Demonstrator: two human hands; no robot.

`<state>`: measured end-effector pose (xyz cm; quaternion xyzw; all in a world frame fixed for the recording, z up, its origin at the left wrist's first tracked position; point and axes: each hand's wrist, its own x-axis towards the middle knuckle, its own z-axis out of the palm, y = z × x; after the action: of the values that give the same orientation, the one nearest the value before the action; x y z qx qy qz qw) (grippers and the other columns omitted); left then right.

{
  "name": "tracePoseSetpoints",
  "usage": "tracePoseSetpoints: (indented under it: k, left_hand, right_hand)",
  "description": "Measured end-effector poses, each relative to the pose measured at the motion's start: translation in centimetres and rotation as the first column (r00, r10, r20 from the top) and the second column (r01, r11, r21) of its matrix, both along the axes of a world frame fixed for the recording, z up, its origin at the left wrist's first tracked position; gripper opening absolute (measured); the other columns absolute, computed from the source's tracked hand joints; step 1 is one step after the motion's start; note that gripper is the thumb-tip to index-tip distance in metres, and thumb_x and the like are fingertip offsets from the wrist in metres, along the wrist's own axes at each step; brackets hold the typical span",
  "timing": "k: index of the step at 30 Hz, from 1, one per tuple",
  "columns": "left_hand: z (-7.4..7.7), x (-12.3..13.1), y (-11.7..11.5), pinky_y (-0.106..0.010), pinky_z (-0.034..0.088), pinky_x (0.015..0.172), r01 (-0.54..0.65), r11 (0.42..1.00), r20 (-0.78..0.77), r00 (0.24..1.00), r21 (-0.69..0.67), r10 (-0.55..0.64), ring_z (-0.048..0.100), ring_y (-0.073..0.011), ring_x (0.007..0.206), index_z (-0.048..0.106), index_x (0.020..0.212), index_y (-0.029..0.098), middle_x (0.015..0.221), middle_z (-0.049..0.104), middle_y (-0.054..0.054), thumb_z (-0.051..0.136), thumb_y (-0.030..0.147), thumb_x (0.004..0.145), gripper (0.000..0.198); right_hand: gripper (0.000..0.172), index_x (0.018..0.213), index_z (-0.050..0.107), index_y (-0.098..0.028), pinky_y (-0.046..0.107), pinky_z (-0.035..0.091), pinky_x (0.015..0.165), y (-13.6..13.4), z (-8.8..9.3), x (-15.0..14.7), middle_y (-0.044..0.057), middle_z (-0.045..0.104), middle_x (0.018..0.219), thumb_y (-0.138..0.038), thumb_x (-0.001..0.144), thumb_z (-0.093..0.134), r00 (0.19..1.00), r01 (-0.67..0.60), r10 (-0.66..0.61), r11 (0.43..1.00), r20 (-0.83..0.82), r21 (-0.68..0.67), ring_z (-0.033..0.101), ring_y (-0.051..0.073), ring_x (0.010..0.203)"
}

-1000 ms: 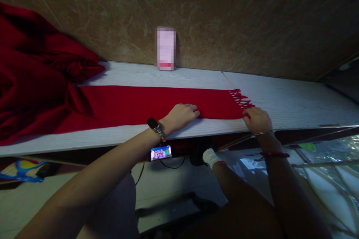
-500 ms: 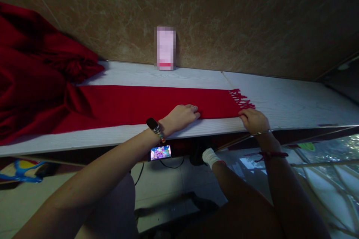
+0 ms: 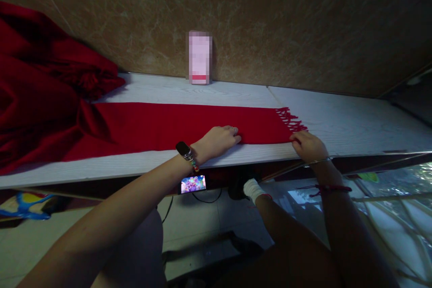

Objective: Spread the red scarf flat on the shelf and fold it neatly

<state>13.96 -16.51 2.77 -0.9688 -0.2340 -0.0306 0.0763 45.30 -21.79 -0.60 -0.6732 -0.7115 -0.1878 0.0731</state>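
Observation:
A red fringed scarf (image 3: 189,121) lies in a long strip along the white bench top (image 3: 354,121), its tasselled end to the right. My left hand (image 3: 221,140) rests on the scarf near its front edge, palm down, fingers a little bent and not wrapped round the cloth. At the front corner by the tassels, my right hand (image 3: 308,145) pinches the scarf between thumb and fingers. Toward the left, the scarf runs into a large rumpled heap of red cloth (image 3: 37,81).
A blurred-out pink phone-shaped object (image 3: 200,57) leans upright on the brown marbled wall (image 3: 270,31). Below the bench edge glows a small screen (image 3: 193,184) near a dark cable. My knees and a white-socked foot (image 3: 253,189) are under it. A blue-and-yellow item (image 3: 27,205) sits lower left.
My right hand has shifted slightly to the right along the scarf's corner, and the tassel end moved a touch with it. My left hand stays in place.

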Motion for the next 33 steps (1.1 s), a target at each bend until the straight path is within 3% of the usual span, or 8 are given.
tracePoseSetpoints:
  k: [4,8,12,16,19,23,28,33]
  left_hand:
    - [-0.2,-0.1,0.2,-0.028,0.046,0.068,0.011,0.999,0.011,1.000,-0.034,-0.010,0.058,-0.0207,0.098,0.059,0.114,0.017,0.108,0.061,-0.011,0.037,0.017,0.093,0.030]
    - [-0.6,-0.5,0.3,-0.039,0.042,0.091,0.027,0.993,0.050,0.999,-0.111,-0.022,0.049,-0.0231,0.117,0.055,0.122,0.020,0.129,0.053,-0.012,0.035,0.018,0.094,0.035]
    - [-0.9,-1.3,0.3,-0.055,0.027,0.103,-0.049,0.959,-0.008,0.999,-0.281,0.049,0.024,-0.0303,0.136,0.042,0.135,0.029,0.149,0.028,-0.011,0.035,0.041,0.094,0.044]
    - [-1.0,-1.9,0.2,-0.058,0.021,0.105,-0.053,0.932,-0.055,0.998,-0.359,0.036,0.014,-0.0322,0.139,0.032,0.140,0.033,0.152,0.019,-0.010,0.032,0.056,0.090,0.055]
    - [-0.9,-1.8,0.1,-0.059,0.020,0.105,-0.040,0.931,-0.039,0.999,-0.362,0.028,0.014,-0.0332,0.139,0.034,0.139,0.035,0.152,0.018,-0.009,0.034,0.057,0.089,0.054]
    - [-0.8,-1.4,0.5,-0.060,0.022,0.104,-0.073,0.932,0.005,0.997,-0.356,0.080,0.016,-0.0322,0.139,0.029,0.140,0.035,0.152,0.021,-0.007,0.033,0.054,0.091,0.053]
    - [-1.4,-1.0,1.6,-0.061,0.022,0.104,-0.217,0.922,0.078,0.964,-0.321,0.254,0.016,-0.0334,0.138,0.024,0.143,0.031,0.151,0.022,-0.009,0.025,0.050,0.094,0.053]
    - [-2.1,-0.9,1.9,-0.064,0.019,0.103,-0.267,0.913,0.016,0.958,-0.307,0.285,0.017,-0.0364,0.138,0.031,0.142,0.027,0.151,0.022,-0.011,0.024,0.051,0.093,0.055]
  right_hand:
    - [0.024,0.071,0.064,-0.019,0.033,0.046,0.065,0.0,0.0,-0.2,0.008,0.067,0.078,-0.012,0.071,0.042,0.999,0.019,-0.020,1.000,0.032,0.021,0.062,0.023,0.074]
    - [0.025,0.070,0.065,-0.020,0.034,0.047,0.067,0.1,0.3,-0.1,0.008,0.068,0.078,-0.010,0.069,0.041,1.000,-0.017,0.018,0.999,0.014,-0.031,0.062,0.023,0.075]
    - [0.029,0.071,0.065,-0.022,0.033,0.049,0.071,-0.1,0.8,0.7,0.004,0.069,0.080,-0.007,0.064,0.042,0.998,-0.054,0.051,0.993,-0.033,-0.105,0.063,0.021,0.077]
    - [0.028,0.066,0.064,-0.023,0.033,0.049,0.066,-0.5,1.5,0.9,0.004,0.069,0.076,-0.007,0.066,0.042,1.000,0.008,-0.012,0.992,-0.027,-0.129,0.063,0.021,0.074]
    - [0.027,0.065,0.064,-0.021,0.036,0.048,0.071,-0.4,2.1,-0.1,0.007,0.069,0.079,-0.008,0.070,0.041,0.996,0.081,-0.082,0.995,-0.027,-0.066,0.062,0.023,0.078]
    - [0.032,0.081,0.067,-0.020,0.039,0.048,0.084,1.0,2.5,-3.0,0.009,0.069,0.088,-0.012,0.077,0.037,0.989,0.042,-0.034,0.997,-0.143,0.057,0.062,0.023,0.087]
    - [0.040,0.115,0.060,-0.012,0.044,0.043,0.095,3.6,0.4,-6.9,0.017,0.062,0.117,-0.026,0.086,0.036,0.972,-0.004,0.002,1.000,-0.237,-0.008,0.053,0.026,0.113]
    - [0.049,0.131,0.048,-0.026,0.057,0.041,0.093,4.0,-2.1,-6.3,0.011,0.048,0.138,-0.044,0.088,0.034,0.972,0.072,-0.117,0.974,-0.203,-0.216,0.042,0.032,0.126]
